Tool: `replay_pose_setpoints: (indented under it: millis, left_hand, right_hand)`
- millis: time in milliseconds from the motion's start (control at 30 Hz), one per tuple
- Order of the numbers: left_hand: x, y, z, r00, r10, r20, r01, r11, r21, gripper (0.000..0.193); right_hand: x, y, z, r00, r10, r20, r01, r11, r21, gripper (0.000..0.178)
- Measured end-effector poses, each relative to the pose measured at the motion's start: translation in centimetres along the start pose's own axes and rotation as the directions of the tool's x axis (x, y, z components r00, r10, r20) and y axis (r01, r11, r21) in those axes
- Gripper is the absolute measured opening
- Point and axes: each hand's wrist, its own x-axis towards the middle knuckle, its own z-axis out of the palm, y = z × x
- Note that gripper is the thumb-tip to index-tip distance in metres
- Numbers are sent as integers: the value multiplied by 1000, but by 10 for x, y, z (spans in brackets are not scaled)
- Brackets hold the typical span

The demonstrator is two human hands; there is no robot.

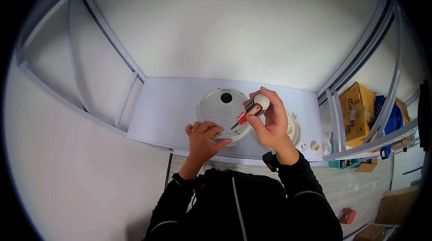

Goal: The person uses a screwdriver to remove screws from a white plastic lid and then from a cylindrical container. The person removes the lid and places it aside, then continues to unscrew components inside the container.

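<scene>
My right hand (pixel 275 122) is closed around a screwdriver (pixel 253 110) with a red, black and white handle. Its dark shaft slants down to the left, the tip close to the near right part of a round white disc-shaped piece (pixel 218 110). That piece lies on the table and has a pale rim, a translucent-looking face and a black round spot near its far side. At its near left edge, my left hand (pixel 204 138) grips the rim with curled fingers on top and the thumb along the near side. Whether the tip touches the piece I cannot tell.
The white table (pixel 157 110) backs onto a pale wall. Partly behind my right hand is another round white piece (pixel 294 132). A small yellowish roll (pixel 315 146) lies near the right end. Beyond the metal frame (pixel 336 119) stand a cardboard box (pixel 357 111) and a blue item (pixel 395 122).
</scene>
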Motion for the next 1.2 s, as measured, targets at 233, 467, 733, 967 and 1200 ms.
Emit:
replay_pose_setpoints:
  millis: [233, 467, 733, 967, 1200]
  left_hand:
    - [-1, 28, 30, 998, 22, -54, -20, 999, 44, 54]
    - [4, 4, -2, 999, -30, 45, 39, 977, -211, 39]
    - [-10, -16, 0, 997, 31, 72, -9, 955, -296, 22]
    - [-12, -14, -4, 991, -31, 130, 72, 942, -327, 21]
    - [-14, -12, -3, 988, -45, 150, 95, 934, -345, 19]
  right_hand:
    - [-4, 7, -2, 999, -20, 40, 25, 993, -113, 74]
    - [-7, 5, 2, 996, -27, 80, 34, 996, -87, 75]
    - [-12, 3, 18, 983, -5, 184, 30, 990, -135, 74]
    - [-13, 7, 25, 980, -17, 199, 45, 990, -136, 75]
    - [-15, 5, 24, 979, 2, 203, 28, 989, -144, 76]
